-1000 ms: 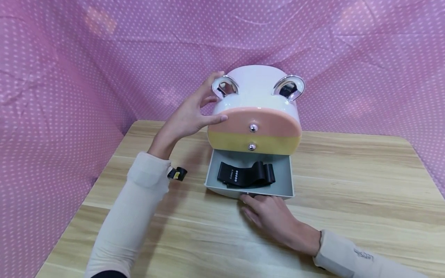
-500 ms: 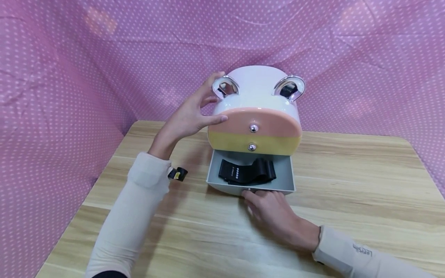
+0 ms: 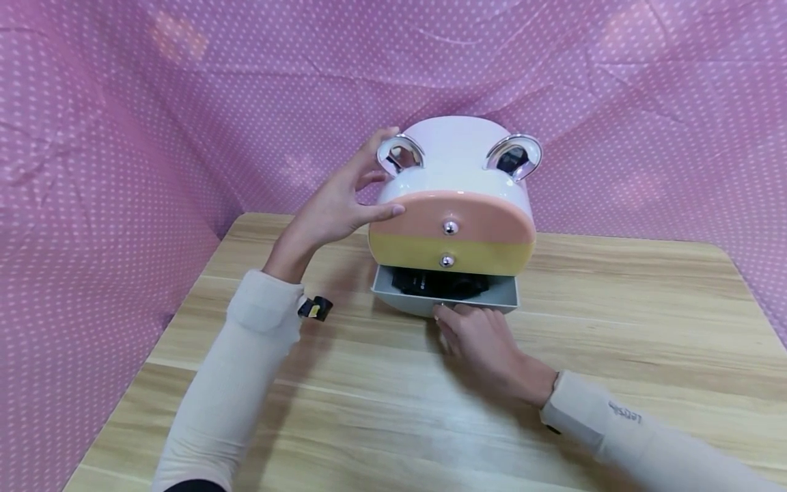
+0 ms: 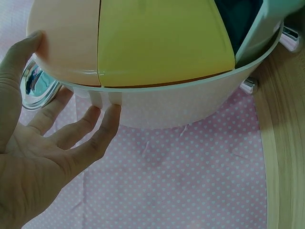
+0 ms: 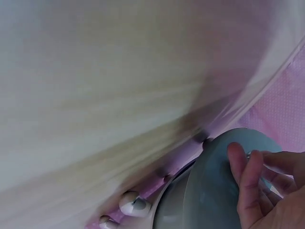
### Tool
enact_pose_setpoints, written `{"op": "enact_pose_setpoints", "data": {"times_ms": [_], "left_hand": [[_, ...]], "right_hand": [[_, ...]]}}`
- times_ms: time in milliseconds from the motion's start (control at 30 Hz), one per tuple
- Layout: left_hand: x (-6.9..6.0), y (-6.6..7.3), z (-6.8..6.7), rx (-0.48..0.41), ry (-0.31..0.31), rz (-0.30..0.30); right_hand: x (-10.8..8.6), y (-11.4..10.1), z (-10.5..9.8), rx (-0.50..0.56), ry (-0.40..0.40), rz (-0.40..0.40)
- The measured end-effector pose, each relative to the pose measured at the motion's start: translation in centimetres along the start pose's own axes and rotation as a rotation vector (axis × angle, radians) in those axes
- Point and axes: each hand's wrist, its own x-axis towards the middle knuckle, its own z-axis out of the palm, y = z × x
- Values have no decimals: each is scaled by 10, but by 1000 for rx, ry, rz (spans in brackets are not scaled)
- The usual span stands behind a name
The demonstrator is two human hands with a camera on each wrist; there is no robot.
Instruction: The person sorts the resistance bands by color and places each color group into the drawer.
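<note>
A small rounded drawer organizer [image 3: 458, 154] with two shiny ear-like loops stands on the table. Its peach drawer [image 3: 418, 215] and yellow drawer [image 3: 406, 253] are closed. The grey-green bottom drawer [image 3: 393, 298] sticks partly out, holding a folded black strap [image 3: 418, 282] with small white print, partly hidden by the drawer above. My left hand [image 3: 335, 205] grips the organizer's left side, thumb on the peach front, fingers [image 4: 112, 126] against the white side wall. Low in front, my right hand [image 3: 482, 342] pinches the bottom drawer's little knob [image 5: 248, 155], mostly covered by the fingertips.
The organizer stands on a wood-grain table [image 3: 369, 410]. A pink dotted cloth [image 3: 295, 89] hangs behind and on both sides. Silver knobs [image 3: 451, 227] stick out from the upper drawers. A black strap end [image 3: 316, 307] juts from my left cuff.
My right hand has moved away from me, sliding the bottom drawer further into the organizer, so less of the black strap shows. My left hand has stayed in place on the side.
</note>
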Motion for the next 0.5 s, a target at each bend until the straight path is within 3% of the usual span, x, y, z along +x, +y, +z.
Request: {"op": "enact_pose_setpoints", "data": {"times_ms": [200,500], "left_hand": [[1,0,1,-22,-1,14],[0,0,0,-19,1,9]], "right_hand": [[10,9,5,-64,88,-22],[22,15,7,-80,74,33]]}}
